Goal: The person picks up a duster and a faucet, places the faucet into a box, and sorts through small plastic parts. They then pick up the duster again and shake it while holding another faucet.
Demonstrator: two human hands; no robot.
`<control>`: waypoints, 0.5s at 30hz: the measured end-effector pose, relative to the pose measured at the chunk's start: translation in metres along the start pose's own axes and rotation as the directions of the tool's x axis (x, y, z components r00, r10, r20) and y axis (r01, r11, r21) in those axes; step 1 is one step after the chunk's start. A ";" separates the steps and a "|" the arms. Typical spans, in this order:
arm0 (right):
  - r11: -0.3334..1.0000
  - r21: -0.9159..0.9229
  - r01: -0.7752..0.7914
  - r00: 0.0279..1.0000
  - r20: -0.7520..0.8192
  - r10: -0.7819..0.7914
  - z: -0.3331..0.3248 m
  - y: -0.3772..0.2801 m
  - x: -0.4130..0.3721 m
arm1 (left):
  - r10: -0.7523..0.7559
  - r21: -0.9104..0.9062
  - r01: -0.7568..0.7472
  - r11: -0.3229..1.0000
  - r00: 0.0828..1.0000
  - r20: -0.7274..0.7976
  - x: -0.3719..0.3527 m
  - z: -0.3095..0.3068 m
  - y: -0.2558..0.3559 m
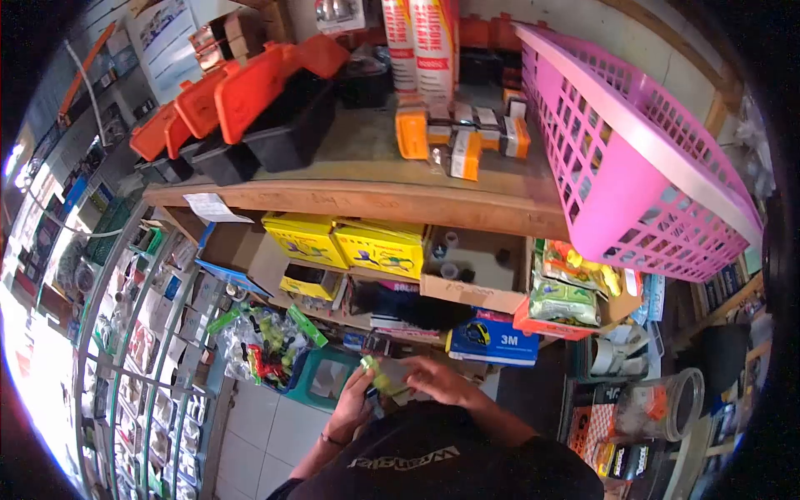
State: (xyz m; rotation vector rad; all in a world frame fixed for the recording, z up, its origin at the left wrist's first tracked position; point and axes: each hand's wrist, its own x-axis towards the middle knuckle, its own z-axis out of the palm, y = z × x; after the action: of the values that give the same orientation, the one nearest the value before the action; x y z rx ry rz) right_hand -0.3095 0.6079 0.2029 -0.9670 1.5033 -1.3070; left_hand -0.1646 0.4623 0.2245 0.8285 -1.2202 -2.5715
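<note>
Low in front of my chest, a small clear plastic packet [388, 377] with something yellow-green in it is between my hands. My left hand [355, 397] grips its left side, thumb and fingers closed on it. At the packet's right edge, the fingers of my right hand [440, 382] are bent and closed on it. What exactly is inside the packet is too small to make out. Just beyond my left hand stands a teal bin [323, 379], beside a heap of clear bags [265, 343] with red and yellow-green contents.
A wooden shelf [358, 198] crosses ahead, bearing black boxes with orange lids [250, 92] and a pink basket [633, 150]. Below are yellow boxes [379, 248], an open cardboard box [475, 292] and a blue 3M box [493, 340]. Glass display shelving [137, 367] lines the left.
</note>
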 end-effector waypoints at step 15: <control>0.913 0.249 0.322 0.840 -0.519 -0.155 -0.039 -0.063 -0.059 | 0.492 0.478 -0.865 0.151 0.485 0.723 0.071 0.116 0.056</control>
State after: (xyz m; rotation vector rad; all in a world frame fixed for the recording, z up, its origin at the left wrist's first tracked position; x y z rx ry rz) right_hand -0.3293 0.6664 0.2747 -0.6431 1.4842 -2.0365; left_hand -0.2917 0.4749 0.2971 -0.3342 -2.2860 -1.2486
